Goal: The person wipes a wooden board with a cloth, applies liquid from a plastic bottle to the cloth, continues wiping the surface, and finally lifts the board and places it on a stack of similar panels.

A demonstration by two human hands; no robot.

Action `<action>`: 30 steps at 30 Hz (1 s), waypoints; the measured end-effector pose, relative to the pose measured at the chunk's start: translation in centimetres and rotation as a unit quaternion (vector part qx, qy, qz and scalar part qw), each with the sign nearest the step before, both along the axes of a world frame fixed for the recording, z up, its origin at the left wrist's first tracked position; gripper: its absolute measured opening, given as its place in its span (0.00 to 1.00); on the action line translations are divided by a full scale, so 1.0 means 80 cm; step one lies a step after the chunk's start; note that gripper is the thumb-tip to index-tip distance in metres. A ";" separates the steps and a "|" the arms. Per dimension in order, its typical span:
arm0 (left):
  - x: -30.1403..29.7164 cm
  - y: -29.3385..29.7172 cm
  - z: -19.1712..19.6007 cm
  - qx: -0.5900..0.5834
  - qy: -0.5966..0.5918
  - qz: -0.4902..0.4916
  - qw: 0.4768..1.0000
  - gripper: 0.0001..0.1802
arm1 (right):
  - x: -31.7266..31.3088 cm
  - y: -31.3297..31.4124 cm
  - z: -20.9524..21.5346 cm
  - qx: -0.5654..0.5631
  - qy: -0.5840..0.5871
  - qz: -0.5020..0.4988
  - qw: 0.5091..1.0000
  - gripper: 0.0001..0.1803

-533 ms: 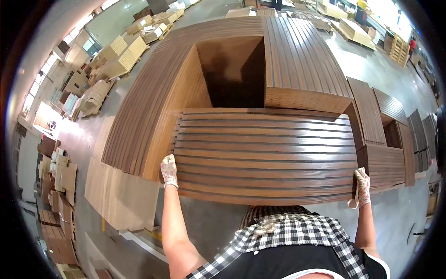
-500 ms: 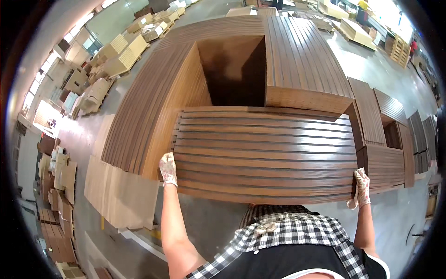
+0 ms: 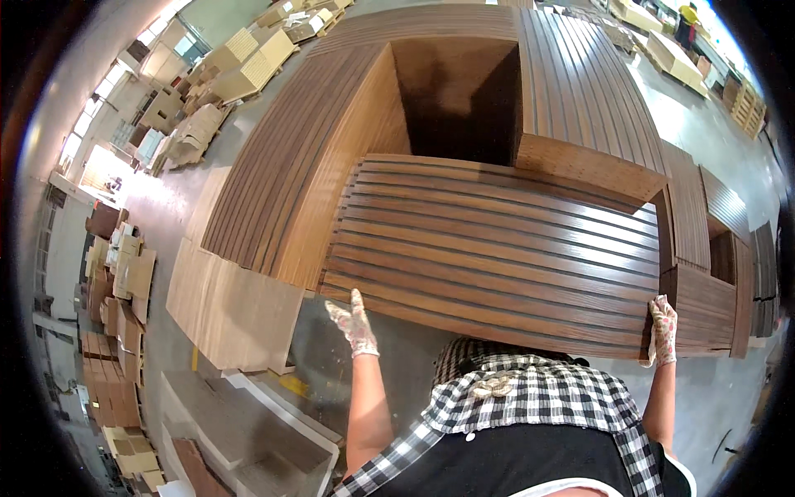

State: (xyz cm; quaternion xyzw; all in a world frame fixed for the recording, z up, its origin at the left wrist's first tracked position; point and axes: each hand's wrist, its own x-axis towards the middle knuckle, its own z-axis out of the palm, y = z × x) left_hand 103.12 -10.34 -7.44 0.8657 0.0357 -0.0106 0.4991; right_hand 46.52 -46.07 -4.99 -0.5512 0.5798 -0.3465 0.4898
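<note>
A brown wood-grain panel (image 3: 497, 257) with dark lengthwise grooves lies across in front of me, on top of a stack whose depth I cannot make out. My right hand (image 3: 662, 330), in a patterned light glove, is closed on the panel's near right corner. Just off the panel's near left edge, my gloved left hand (image 3: 354, 325) is held up with its fingers apart and nothing in it. Beyond the panel, tall stacks of similar grooved boards surround a deep dark gap; one is the left stack (image 3: 290, 141), another the right stack (image 3: 580, 83).
Pale boards (image 3: 236, 311) lie low at the left. A grey sheet with a white edge (image 3: 273, 414) is near my left elbow. More brown stacks (image 3: 704, 298) stand to the right. Pallets of cream panels (image 3: 248, 66) and cardboard stacks (image 3: 116, 331) line the left side. A person in yellow (image 3: 687, 21) is far off.
My left hand has let go of the panel's left edge and moved right, towards me, opening. My right hand stays at its corner. The view has shifted, and the panel appears more slanted.
</note>
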 end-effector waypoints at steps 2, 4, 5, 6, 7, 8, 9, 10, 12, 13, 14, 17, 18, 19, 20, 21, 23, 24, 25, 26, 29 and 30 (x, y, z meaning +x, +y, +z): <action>-0.009 0.022 0.000 -0.143 0.000 -0.054 0.988 0.50 | -0.003 0.033 0.004 0.014 0.001 -0.017 1.000 0.03; -0.007 0.014 0.004 -0.146 -0.005 -0.040 0.988 0.48 | 0.007 0.034 0.013 0.002 -0.010 -0.010 1.000 0.04; 0.001 0.014 -0.002 -0.143 -0.017 -0.042 0.989 0.48 | 0.010 0.032 0.016 -0.004 -0.015 -0.007 1.000 0.04; 0.004 0.013 -0.001 -0.137 -0.028 -0.045 0.989 0.47 | 0.015 0.032 0.020 -0.012 0.003 0.012 1.000 0.04; 0.007 0.011 -0.002 -0.124 -0.033 -0.030 0.991 0.47 | 0.020 0.032 0.024 -0.001 -0.011 0.009 1.000 0.05; 0.011 0.005 -0.002 -0.111 -0.039 -0.016 0.993 0.46 | 0.026 0.032 0.029 -0.007 0.016 0.018 1.000 0.06; 0.000 0.020 -0.006 -0.086 -0.038 -0.006 0.996 0.46 | 0.019 0.058 0.034 -0.001 0.049 0.024 0.999 0.07; -0.004 0.015 0.011 -0.098 -0.032 -0.019 0.994 0.43 | 0.025 0.056 0.040 -0.010 0.068 0.039 0.997 0.07; 0.006 0.012 0.010 -0.061 -0.044 -0.014 0.997 0.43 | 0.036 0.050 0.049 -0.030 0.105 0.069 0.992 0.08; 0.011 0.010 0.009 -0.042 -0.050 -0.011 0.998 0.43 | 0.039 0.048 0.050 -0.026 0.105 0.061 0.992 0.08; 0.014 0.008 0.009 -0.034 -0.056 -0.013 0.998 0.42 | 0.043 0.046 0.050 -0.023 0.106 0.053 0.993 0.08; 0.010 0.026 -0.008 -0.033 -0.045 -0.012 0.998 0.42 | 0.035 0.058 0.049 -0.001 0.100 0.048 0.994 0.10; 0.013 0.011 0.011 -0.018 -0.036 -0.003 0.999 0.41 | 0.040 0.047 0.047 -0.004 0.102 0.054 0.993 0.10; 0.021 0.003 0.011 -0.023 -0.038 -0.002 0.999 0.41 | 0.044 0.036 0.047 -0.008 0.105 0.061 0.993 0.10; 0.030 -0.004 0.009 -0.028 -0.041 -0.001 0.999 0.41 | 0.047 0.027 0.047 -0.023 0.120 0.063 0.991 0.10; 0.025 0.009 0.005 -0.024 -0.041 0.002 0.999 0.41 | 0.041 0.037 0.045 -0.030 0.137 0.068 0.988 0.10; 0.009 0.029 -0.007 0.009 -0.035 0.006 0.999 0.42 | 0.028 0.061 0.046 -0.015 0.145 0.064 0.987 0.12; 0.012 0.025 -0.006 0.003 -0.044 0.007 0.999 0.42 | 0.031 0.058 0.047 -0.009 0.140 0.058 0.988 0.12; 0.016 0.026 -0.007 -0.002 -0.054 0.008 0.999 0.43 | 0.034 0.056 0.048 -0.002 0.135 0.053 0.989 0.12; 0.022 0.031 -0.013 -0.007 -0.067 0.011 0.998 0.44 | 0.039 0.054 0.048 -0.005 0.149 0.052 0.987 0.12; 0.029 0.018 -0.001 -0.010 -0.073 0.015 0.997 0.44 | 0.047 0.045 0.048 -0.012 0.155 0.054 0.986 0.12; 0.005 0.030 -0.005 -0.011 -0.077 0.008 0.997 0.43 | 0.019 0.061 0.040 0.000 0.145 0.057 0.988 0.13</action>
